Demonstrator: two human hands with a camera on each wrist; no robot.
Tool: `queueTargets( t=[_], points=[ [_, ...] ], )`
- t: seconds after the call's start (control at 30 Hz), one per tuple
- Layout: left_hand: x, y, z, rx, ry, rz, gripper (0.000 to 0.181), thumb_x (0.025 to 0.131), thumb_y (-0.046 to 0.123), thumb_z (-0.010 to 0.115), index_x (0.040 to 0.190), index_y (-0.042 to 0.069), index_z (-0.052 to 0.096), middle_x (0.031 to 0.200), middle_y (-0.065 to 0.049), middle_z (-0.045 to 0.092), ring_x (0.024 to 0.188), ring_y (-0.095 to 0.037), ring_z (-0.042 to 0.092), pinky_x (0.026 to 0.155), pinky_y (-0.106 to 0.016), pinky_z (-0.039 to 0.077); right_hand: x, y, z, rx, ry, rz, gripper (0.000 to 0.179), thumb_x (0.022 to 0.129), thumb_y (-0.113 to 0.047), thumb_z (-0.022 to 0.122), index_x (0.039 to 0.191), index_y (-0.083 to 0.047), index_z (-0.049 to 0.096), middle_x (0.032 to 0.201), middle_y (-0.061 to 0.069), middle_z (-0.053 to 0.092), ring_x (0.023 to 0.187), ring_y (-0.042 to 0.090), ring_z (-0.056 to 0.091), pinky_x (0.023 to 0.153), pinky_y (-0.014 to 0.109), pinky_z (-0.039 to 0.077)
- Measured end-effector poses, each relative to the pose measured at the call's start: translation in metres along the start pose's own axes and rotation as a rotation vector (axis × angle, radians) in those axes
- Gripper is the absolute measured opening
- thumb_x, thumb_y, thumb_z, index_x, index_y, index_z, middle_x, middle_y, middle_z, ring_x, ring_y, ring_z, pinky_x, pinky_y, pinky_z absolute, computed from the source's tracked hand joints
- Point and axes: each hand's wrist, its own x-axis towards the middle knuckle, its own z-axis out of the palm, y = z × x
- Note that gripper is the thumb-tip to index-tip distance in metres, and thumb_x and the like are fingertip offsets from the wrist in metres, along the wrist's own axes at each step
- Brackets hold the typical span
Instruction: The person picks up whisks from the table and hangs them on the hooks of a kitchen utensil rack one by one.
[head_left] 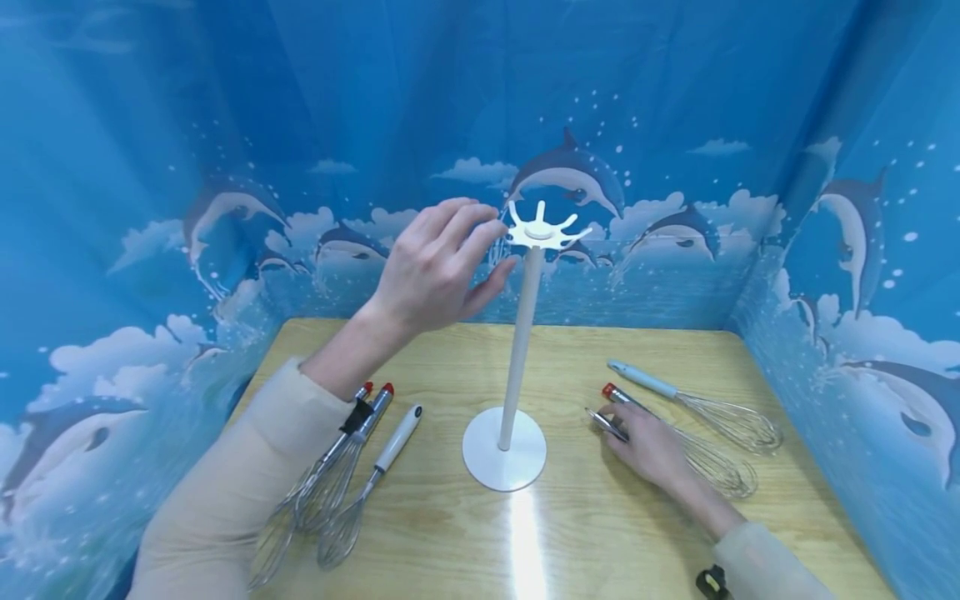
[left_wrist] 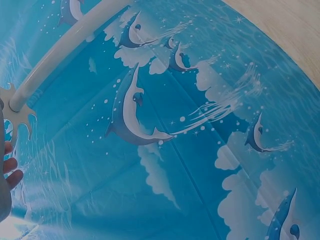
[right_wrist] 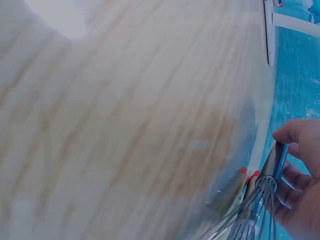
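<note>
A white rack with a round base and a ring of upturned hooks on top stands on the table. My left hand is raised beside its top, fingers loosely bent and fingertips right at the hooks; in the left wrist view those fingers show just below the hook ring. My right hand pinches the metal handle of a whisk between thumb and fingers, low over the table. Close by it lies a red-tipped whisk, partly covered by the hand.
Beyond that lies a whisk with a pale blue handle. On the left are a white-handled whisk and red-tipped metal whisks, partly behind my left arm. A dolphin-print curtain surrounds the wooden table.
</note>
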Motion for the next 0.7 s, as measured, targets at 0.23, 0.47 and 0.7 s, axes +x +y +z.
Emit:
queueTargets(
  t=[0.23, 0.47, 0.7],
  points=[
    [0.001, 0.000, 0.000, -0.001, 0.003, 0.004, 0.034, 0.097, 0.034, 0.072, 0.111, 0.003, 0.071, 0.111, -0.016, 0.076, 0.106, -0.033, 0.073, 0.091, -0.043, 0.064, 0.001, -0.006, -0.007, 0.072, 0.052, 0.001, 0.041, 0.086, -0.016, 0.081, 0.126, -0.014, 0.071, 0.102, 0.004, 0.073, 0.062, 0.003, 0.049, 0.047, 0.021, 0.038],
    [0.002, 0.000, 0.001, 0.001, 0.014, 0.007, 0.033, 0.097, 0.033, 0.072, 0.109, 0.003, 0.071, 0.110, -0.015, 0.076, 0.104, -0.033, 0.072, 0.088, -0.043, 0.064, 0.003, -0.016, -0.015, 0.098, 0.101, 0.007, 0.040, 0.087, -0.018, 0.080, 0.126, -0.017, 0.071, 0.101, -0.002, 0.071, 0.058, 0.001, 0.047, 0.045, 0.021, 0.038],
    [0.003, 0.000, 0.001, 0.002, 0.010, 0.006, 0.032, 0.097, 0.033, 0.071, 0.108, 0.003, 0.070, 0.109, -0.015, 0.075, 0.103, -0.033, 0.073, 0.088, -0.043, 0.065, 0.004, -0.030, -0.025, 0.165, 0.200, -0.023, 0.038, 0.085, -0.013, 0.081, 0.122, -0.015, 0.072, 0.101, -0.001, 0.073, 0.072, 0.003, 0.058, 0.054, 0.019, 0.046]
  ],
)
